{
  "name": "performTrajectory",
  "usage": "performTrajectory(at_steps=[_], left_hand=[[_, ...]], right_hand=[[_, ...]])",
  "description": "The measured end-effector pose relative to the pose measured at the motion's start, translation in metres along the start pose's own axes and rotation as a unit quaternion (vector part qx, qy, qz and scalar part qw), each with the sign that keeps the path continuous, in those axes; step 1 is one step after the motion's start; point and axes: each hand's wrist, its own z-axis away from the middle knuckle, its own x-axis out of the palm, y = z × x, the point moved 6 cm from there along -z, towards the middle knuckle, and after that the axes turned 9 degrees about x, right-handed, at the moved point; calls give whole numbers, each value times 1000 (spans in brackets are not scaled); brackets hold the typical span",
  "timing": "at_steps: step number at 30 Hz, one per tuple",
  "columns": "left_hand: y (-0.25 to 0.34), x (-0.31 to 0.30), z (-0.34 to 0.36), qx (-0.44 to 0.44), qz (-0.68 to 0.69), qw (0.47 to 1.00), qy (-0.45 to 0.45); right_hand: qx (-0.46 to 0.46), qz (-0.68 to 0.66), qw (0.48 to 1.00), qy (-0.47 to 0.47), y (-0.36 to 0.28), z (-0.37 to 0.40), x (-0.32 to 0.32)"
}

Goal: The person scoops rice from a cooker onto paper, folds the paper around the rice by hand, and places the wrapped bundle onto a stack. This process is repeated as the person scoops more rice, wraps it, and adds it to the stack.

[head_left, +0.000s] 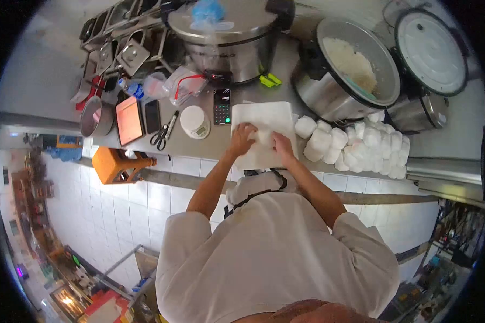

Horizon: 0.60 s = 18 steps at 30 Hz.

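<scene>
On the counter's front edge lies a stack of white paper sheets (261, 112), with a small white lump (264, 138) on it, possibly rice in paper. My left hand (243, 139) curls over the paper at the lump's left side, fingers bent. Against the right side, my right hand (283, 146) is closed with the paper pinched in its fingers. Just right of the sheets, several white paper-wrapped bundles (355, 146) are piled up. Behind them stands an open rice cooker (328, 91) holding white rice (353, 62). What the lump contains is hidden.
Left of the paper are a card terminal (221, 107), a white kitchen scale (194, 121), scissors (159, 138), a phone (152, 117) and a tablet (130, 120). A closed cooker (226, 54) stands behind. An orange stool (113, 164) is below the counter.
</scene>
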Motion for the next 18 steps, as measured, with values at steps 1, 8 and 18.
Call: performTrajectory(at_steps=[1, 8, 18], left_hand=[[6, 3, -4, -45, 66, 997, -24], [78, 28, -10, -268, 454, 841, -125], [203, 53, -156, -253, 269, 929, 13]], right_hand=[[10, -31, 999, 9, -13, 19, 1], [4, -238, 969, -58, 24, 1, -26], [-147, -310, 914, 219, -74, 126, -194]])
